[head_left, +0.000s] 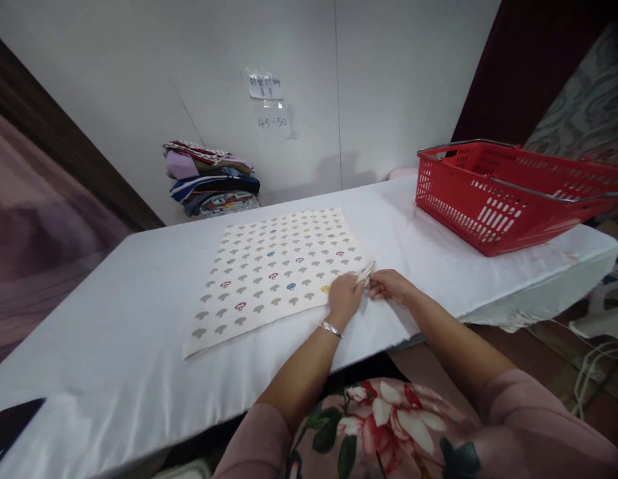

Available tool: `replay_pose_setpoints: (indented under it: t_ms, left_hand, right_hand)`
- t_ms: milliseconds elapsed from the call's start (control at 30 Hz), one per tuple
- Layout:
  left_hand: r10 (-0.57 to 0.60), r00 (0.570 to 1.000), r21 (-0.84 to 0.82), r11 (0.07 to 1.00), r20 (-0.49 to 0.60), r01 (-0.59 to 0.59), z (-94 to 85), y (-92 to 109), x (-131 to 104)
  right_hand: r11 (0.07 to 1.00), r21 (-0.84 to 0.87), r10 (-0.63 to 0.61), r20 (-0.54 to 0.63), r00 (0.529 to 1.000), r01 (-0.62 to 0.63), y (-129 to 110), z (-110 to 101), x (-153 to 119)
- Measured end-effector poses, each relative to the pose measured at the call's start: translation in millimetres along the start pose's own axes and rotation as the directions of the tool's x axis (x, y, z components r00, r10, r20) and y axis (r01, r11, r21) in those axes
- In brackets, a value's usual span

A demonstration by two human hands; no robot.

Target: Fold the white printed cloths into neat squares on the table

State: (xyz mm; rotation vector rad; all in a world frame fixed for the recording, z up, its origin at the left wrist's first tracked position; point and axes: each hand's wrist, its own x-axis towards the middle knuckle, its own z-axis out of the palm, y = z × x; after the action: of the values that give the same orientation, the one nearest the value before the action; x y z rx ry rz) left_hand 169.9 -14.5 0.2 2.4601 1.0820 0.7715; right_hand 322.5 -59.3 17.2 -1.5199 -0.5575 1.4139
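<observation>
Tabletop (pixel 114 313): left hand (pixel 345 297) pinches cloth (pixel 281 267), mushroom print (pixel 241 306) pointing away, long axis unclear.

soft light casts a faint shadow on the wall (pixel 388 80); edges look stretched.

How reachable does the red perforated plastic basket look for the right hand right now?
Probably yes: nothing visible blocks the line from the right hand to the red perforated plastic basket; only the white cloth-covered table lies between. It would likely need to stretch forward and rightward.
</observation>
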Motion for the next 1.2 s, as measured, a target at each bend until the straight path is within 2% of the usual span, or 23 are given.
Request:
replay_pose_setpoints:
  t_ms: [200, 300, 400, 600, 767, 967, 1200]
  left_hand:
    - [0.031, 0.999, -0.056, 0.998, -0.018, -0.032, -2.1, 1.8, -1.7]
    - [0.078, 0.997, -0.017, 0.997, -0.005, -0.078, -2.6, 4.3, -4.0]
    - [0.128, 0.992, 0.035, 0.991, 0.017, -0.128, -0.6, 5.3, -6.2]
    - [0.164, 0.986, 0.074, 0.984, -0.02, -0.162, 4.3, 3.2, -7.5]
    - [0.149, 0.987, 0.068, 0.987, -0.054, -0.145, 2.3, 4.6, -8.1]
    - [0.186, 0.982, 0.131, 0.973, 0.038, -0.19, 4.0, 5.8, -9.7]
    - [0.181, 0.983, 0.165, 0.969, 0.044, -0.186, 2.3, 7.2, -10.0]
  right_hand:
    - [1.0, 0.018, -0.008, -0.039, 0.999, 0.009, 0.2, -0.7, -5.2]
    - [0.999, 0.045, -0.027, -0.048, 0.999, 0.029, 2.2, -3.0, -7.9]
    - [0.994, 0.079, -0.069, -0.03, 0.997, 0.071, 3.6, -4.3, -9.5]
    - [0.987, 0.088, -0.139, 0.025, 0.99, 0.136, 6.8, -7.1, -7.7]
    - [0.985, 0.06, -0.168, 0.065, 0.984, 0.165, 9.0, -8.4, -7.3]
    - [0.976, 0.05, -0.21, 0.002, 0.978, 0.21, 8.4, -3.6, -11.4]
    - [0.97, 0.034, -0.241, 0.01, 0.971, 0.24, 13.2, -6.6, -5.6]
